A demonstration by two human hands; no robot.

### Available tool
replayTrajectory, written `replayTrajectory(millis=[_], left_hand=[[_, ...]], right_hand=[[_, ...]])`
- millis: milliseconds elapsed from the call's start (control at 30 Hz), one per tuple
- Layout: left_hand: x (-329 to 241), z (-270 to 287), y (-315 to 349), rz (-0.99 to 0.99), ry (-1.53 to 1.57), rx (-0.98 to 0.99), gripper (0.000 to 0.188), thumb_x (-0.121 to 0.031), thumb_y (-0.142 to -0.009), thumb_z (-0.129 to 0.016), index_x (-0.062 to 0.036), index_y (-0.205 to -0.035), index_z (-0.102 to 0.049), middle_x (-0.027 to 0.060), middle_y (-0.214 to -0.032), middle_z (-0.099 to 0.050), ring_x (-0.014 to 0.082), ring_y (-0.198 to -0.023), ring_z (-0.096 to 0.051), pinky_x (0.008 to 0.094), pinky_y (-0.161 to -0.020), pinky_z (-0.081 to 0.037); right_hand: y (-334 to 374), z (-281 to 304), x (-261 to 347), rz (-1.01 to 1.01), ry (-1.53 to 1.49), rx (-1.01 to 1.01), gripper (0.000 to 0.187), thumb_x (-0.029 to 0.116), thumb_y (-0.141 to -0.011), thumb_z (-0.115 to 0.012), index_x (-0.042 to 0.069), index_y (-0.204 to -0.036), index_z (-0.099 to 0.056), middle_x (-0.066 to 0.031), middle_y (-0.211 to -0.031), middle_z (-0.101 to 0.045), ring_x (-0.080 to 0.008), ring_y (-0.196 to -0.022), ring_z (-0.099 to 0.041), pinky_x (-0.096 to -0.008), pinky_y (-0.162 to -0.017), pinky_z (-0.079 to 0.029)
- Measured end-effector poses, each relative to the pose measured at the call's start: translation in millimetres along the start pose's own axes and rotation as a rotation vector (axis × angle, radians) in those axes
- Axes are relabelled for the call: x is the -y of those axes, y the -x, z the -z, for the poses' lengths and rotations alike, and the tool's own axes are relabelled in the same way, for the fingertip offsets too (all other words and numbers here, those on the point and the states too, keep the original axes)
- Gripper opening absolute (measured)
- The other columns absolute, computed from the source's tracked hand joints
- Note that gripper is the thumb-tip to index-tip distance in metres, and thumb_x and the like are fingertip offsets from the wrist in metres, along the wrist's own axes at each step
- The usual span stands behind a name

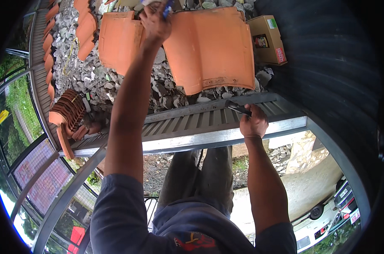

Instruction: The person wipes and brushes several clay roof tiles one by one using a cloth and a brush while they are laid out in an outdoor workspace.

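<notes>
My left hand (157, 24) is stretched far out over the clay roof tiles. Its fingers are closed around a blue and white object (168, 9), cut off by the top edge, so its kind does not show. Below that hand, a large orange roof tile (213, 48) lies to the right and another orange tile (119, 42) to the left, with a gap of rubble between them. Nearer to me, my right hand (254, 122) is closed on a dark, black-handled tool (238, 108) above the metal beam; its exact kind is unclear.
Broken grey stones (98, 76) surround the tiles. A stack of curved tiles (69, 108) stands at the left, and a cardboard box (268, 40) at the right beside a dark corrugated sheet (323, 55). A metal beam (192, 140) crosses before me; a white vehicle (319, 224) stands below.
</notes>
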State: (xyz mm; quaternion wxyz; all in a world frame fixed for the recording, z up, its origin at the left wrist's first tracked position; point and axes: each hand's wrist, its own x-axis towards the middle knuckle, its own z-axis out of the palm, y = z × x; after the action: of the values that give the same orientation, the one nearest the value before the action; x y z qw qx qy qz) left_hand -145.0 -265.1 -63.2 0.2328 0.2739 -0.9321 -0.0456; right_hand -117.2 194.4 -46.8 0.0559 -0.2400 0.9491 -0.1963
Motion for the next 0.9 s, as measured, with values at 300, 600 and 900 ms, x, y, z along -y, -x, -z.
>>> replayTrajectory(millis=[300,600,900], left_hand=[[-83,42,218,0.323,0.444,0.039,0.039,-0.015,-0.106,-0.052,-0.0032,-0.143,-0.058,0.0318,-0.152,-0.047,0.0453,-0.142,-0.048,0.0453,-0.113,-0.044],[-33,24,196,0.867,0.608,-0.217,0.046,-0.035,-0.108,-0.051,0.0077,-0.112,-0.068,0.0070,-0.090,-0.071,0.0175,-0.074,-0.057,0.0365,-0.070,-0.049],[-57,3,145,0.083,0.455,-0.090,0.053,0.000,-0.095,-0.055,-0.0036,-0.148,-0.053,0.0367,-0.159,-0.033,0.0532,-0.149,-0.030,0.0529,-0.124,-0.026]], right_hand=[[4,2,-11,0.002,0.046,0.010,0.018,0.023,-0.094,-0.066,0.011,-0.083,-0.060,-0.0113,-0.079,-0.063,-0.0362,-0.075,-0.065,-0.0488,-0.067,-0.052],[3,8,-16,-0.026,0.066,0.022,0.017,0.024,-0.095,-0.066,0.010,-0.086,-0.065,-0.0131,-0.082,-0.069,-0.0373,-0.079,-0.067,-0.0494,-0.070,-0.053],[2,3,-5,-0.012,0.013,0.018,0.015,0.024,-0.095,-0.067,0.010,-0.087,-0.066,-0.0130,-0.082,-0.069,-0.0377,-0.078,-0.067,-0.0488,-0.071,-0.053]])
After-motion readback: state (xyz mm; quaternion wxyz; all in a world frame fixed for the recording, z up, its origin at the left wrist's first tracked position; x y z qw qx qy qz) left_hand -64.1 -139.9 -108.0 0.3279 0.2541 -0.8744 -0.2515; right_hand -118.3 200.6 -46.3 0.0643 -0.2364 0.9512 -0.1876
